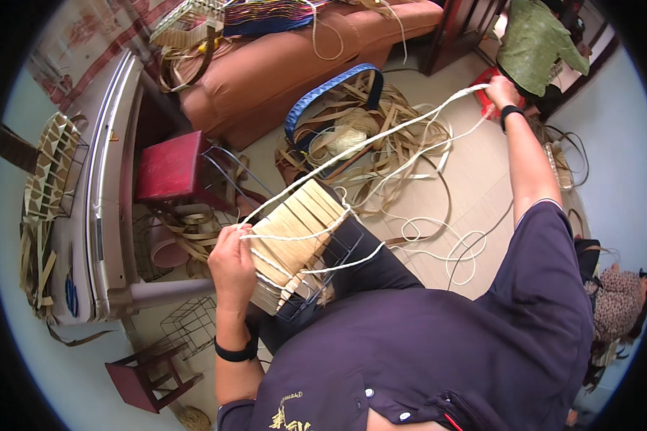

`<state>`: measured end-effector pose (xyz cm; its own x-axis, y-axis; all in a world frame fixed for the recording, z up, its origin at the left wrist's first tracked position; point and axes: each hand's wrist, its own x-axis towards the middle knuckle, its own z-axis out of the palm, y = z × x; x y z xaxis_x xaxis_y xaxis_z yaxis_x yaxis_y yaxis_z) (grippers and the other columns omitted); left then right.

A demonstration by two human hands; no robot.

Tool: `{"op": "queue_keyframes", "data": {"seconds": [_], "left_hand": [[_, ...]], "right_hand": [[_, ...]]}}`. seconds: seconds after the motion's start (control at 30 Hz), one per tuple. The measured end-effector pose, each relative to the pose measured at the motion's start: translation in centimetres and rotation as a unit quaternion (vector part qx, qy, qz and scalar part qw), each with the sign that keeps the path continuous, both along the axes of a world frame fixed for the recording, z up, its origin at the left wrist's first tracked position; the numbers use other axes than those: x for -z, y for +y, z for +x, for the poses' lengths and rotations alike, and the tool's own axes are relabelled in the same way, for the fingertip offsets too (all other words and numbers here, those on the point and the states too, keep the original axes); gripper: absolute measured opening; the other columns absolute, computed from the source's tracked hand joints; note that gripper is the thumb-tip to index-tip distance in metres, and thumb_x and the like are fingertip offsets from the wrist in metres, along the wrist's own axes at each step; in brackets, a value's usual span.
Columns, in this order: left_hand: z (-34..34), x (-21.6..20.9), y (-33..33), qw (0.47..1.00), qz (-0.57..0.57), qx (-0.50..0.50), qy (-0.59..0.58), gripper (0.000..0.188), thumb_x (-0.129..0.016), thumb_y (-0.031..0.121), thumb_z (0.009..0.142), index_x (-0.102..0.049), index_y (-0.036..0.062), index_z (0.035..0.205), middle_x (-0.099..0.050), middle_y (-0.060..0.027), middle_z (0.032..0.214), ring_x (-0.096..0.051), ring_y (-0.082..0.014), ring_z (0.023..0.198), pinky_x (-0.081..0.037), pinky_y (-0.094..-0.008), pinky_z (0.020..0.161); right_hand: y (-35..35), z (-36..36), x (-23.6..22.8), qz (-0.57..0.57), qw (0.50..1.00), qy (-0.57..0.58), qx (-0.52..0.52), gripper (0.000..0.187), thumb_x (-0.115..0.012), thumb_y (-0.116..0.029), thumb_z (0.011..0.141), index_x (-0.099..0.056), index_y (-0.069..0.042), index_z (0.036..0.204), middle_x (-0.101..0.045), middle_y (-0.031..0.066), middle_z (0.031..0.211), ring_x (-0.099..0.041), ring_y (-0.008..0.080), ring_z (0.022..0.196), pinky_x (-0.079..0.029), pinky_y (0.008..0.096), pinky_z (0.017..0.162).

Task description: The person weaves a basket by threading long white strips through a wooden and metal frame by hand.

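Observation:
On my lap rests a small black wire basket frame point(346, 253), partly covered with flat tan woven strips point(295, 223). My left hand point(231, 264) is closed at the basket's left edge, pinching the white cord where it leaves the strips. Stretched far out to the right, my right hand point(504, 93) grips the same white cord point(366, 146), which runs taut between both hands. More cord loops across the basket's side and trails to the floor in loose coils point(449, 248).
Ahead on the floor sits a blue-handled basket point(331, 92) amid heaped tan strips. A red stool point(169, 169) and a table point(111, 187) with another strip-woven basket point(50, 172) stand left. Behind is a brown sofa point(266, 79). People in green point(535, 47) and patterned clothing point(617, 298) sit right.

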<state>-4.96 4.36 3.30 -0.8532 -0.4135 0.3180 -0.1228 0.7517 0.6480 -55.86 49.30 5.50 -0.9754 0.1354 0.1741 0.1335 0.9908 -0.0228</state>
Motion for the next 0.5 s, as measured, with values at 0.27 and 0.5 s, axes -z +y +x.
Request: {"op": "queue_keyframes", "data": {"seconds": [0.27, 0.5], "left_hand": [[-0.8, 0.5, -0.7, 0.999, 0.032, 0.027, -0.004, 0.023, -0.053, 0.011, 0.097, -0.069, -0.0029, 0.103, -0.069, -0.0196, 0.103, -0.067, -0.037, 0.091, -0.052, -0.0403, 0.081], [-0.8, 1.4, -1.4, 0.999, 0.038, 0.013, -0.005, 0.024, -0.054, 0.016, 0.099, -0.069, -0.0033, 0.099, -0.069, -0.018, 0.093, -0.067, -0.0351, 0.081, -0.05, -0.0383, 0.073]], "right_hand": [[9.5, 4.4, 1.1, -0.095, 0.958, -0.123, -0.241, 0.04, -0.07, -0.016, 0.086, -0.065, -0.003, 0.123, -0.07, 0.0151, 0.117, -0.068, 0.0282, 0.106, -0.053, 0.0371, 0.094], [-15.6, 36.4, 3.6, -0.424, 0.585, -0.32, -0.614, 0.041, -0.071, -0.011, 0.087, -0.062, -0.003, 0.126, -0.068, 0.0132, 0.119, -0.068, 0.0255, 0.104, -0.054, 0.0338, 0.088]]}}
